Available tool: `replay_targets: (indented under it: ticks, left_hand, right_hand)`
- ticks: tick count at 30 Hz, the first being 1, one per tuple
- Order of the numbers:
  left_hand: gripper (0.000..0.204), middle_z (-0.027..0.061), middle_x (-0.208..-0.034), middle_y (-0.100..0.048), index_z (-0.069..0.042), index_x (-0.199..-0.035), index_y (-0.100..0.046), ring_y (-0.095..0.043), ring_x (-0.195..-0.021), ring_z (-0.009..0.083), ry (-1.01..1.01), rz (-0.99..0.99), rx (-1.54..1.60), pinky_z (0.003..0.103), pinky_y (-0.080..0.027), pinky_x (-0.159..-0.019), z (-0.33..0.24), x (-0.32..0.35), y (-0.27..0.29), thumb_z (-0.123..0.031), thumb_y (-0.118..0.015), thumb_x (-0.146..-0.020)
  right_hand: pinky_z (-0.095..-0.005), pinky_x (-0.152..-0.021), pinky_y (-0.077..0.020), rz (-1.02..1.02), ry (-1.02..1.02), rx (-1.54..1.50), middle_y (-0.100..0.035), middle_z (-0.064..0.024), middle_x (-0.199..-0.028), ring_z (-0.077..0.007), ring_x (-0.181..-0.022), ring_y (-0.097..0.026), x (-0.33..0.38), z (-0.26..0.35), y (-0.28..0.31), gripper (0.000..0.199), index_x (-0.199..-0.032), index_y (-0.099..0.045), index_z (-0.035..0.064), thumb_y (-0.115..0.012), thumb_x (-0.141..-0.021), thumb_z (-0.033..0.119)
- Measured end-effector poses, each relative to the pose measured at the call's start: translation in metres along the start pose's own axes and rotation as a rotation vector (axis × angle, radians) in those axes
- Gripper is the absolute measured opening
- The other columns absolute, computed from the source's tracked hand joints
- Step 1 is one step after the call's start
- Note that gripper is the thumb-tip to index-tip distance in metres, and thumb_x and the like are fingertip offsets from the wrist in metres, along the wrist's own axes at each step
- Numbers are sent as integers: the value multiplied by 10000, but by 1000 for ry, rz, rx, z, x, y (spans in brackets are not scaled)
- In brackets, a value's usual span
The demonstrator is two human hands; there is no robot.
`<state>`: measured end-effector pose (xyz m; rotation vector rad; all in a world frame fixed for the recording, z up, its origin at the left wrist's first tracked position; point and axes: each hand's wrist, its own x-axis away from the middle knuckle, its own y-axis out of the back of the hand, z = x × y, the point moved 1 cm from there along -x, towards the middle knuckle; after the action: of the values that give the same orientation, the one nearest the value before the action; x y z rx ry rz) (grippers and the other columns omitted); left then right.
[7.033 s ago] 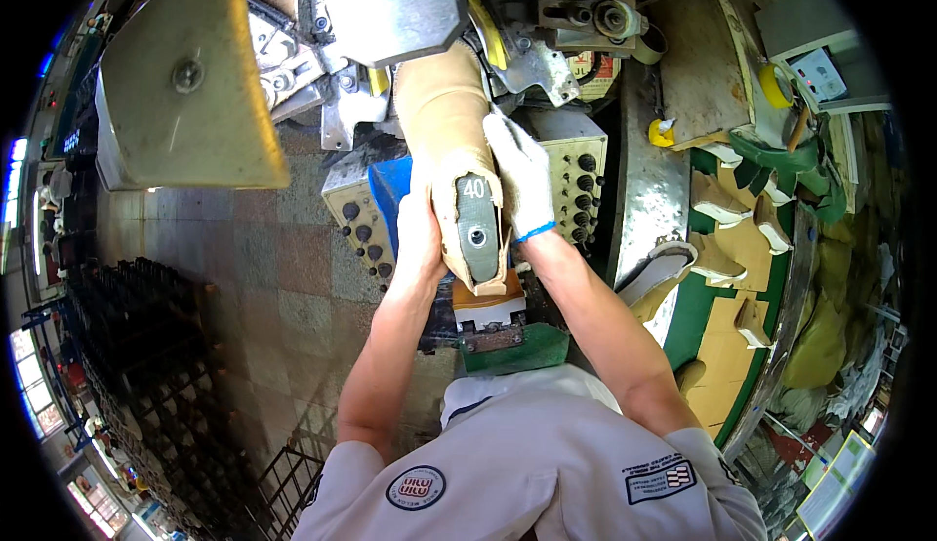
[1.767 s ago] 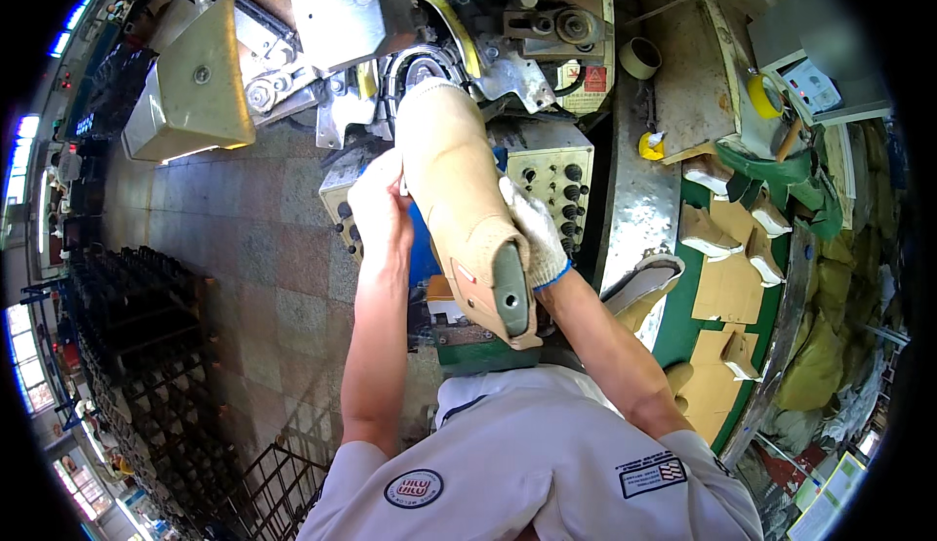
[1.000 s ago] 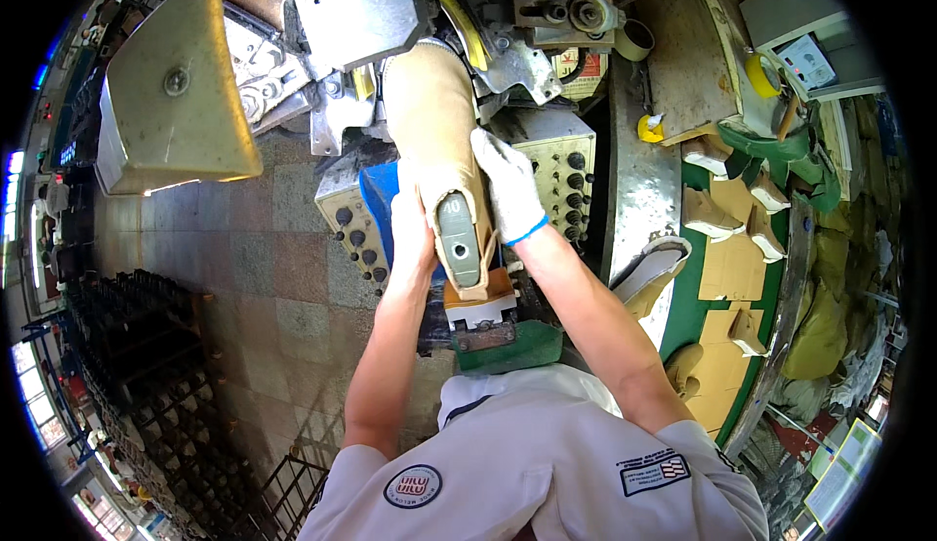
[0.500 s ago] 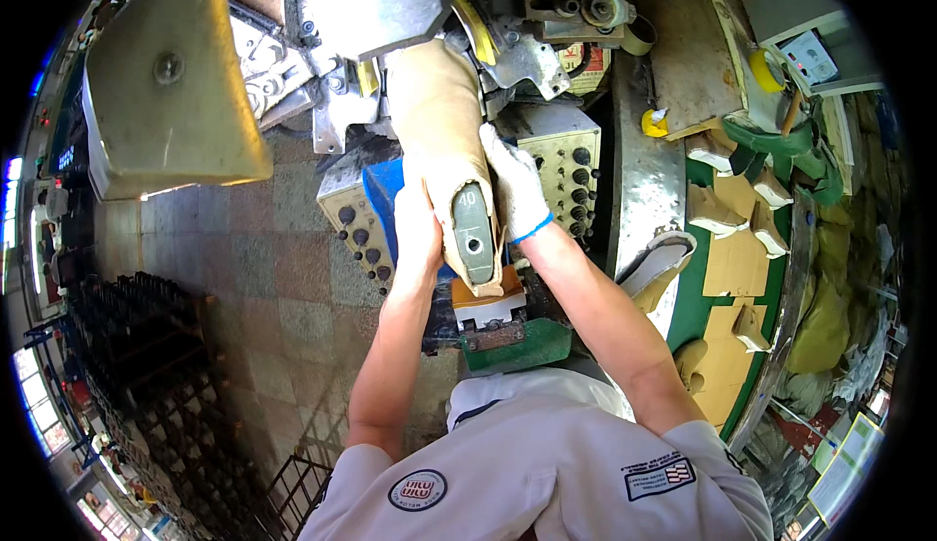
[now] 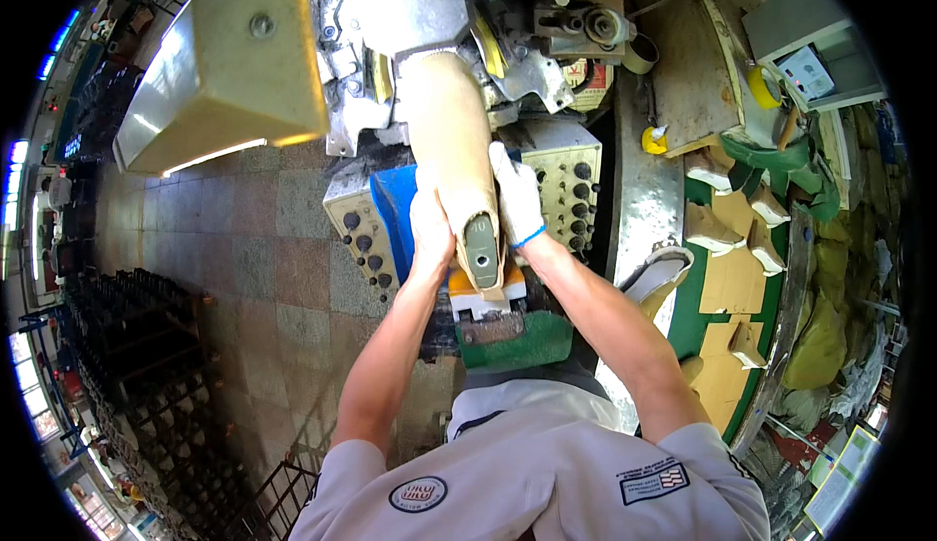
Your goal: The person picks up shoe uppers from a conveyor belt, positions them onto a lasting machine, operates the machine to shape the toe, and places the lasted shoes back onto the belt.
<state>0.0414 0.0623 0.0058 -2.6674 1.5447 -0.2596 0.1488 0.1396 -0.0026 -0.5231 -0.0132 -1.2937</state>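
A workshop with a tiled floor (image 5: 244, 277) and a metal machine (image 5: 420, 14). Both hands press a tan shoe form (image 5: 451, 150) into the machine: left hand (image 5: 430, 233) and gloved right hand (image 5: 515, 204), each grip closed around it. Pressing seems midway; release remains.

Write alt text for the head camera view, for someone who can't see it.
Seen from above, a person presses a tan shoe upper on a last into a metal machine, left hand bare on one side, right hand in a white glove on the other. Tan cut pieces lie on a green bench to the right.
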Motion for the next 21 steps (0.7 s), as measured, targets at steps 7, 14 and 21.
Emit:
replay_targets:
  ticks: [7,14,21]
  left_hand:
    - [673,117,-1117,-718,53,-1337,-597,-677,-930,223,232,-134,200,346,-545,-905,41,21,43,-533,-366,-1099]
    - [599,224,-1167,-668,47,-1408,-492,-650,-1028,330,426,-152,-692,427,-525,-898,184,159,41,-360,-603,-983]
    - [705,302,-1373,-541,23,-1528,-311,-543,-1280,449,455,-229,-872,517,-479,-1033,257,148,23,-310,-559,-959]
  right_hand:
    - [-315,-764,-522,62,-5,144,-689,-54,-1009,-154,-887,-618,14,9,52,424,-1103,-695,8,-552,-1060,404]
    - [-538,-1039,-518,-4,-36,-115,-487,-313,-1449,-456,-1298,-545,118,31,210,597,-1476,-360,-79,-223,-1064,330]
    - [-464,-848,-598,-209,-166,90,-585,-280,-1330,-421,-1128,-659,156,32,232,488,-1453,-422,-62,-457,-1080,251]
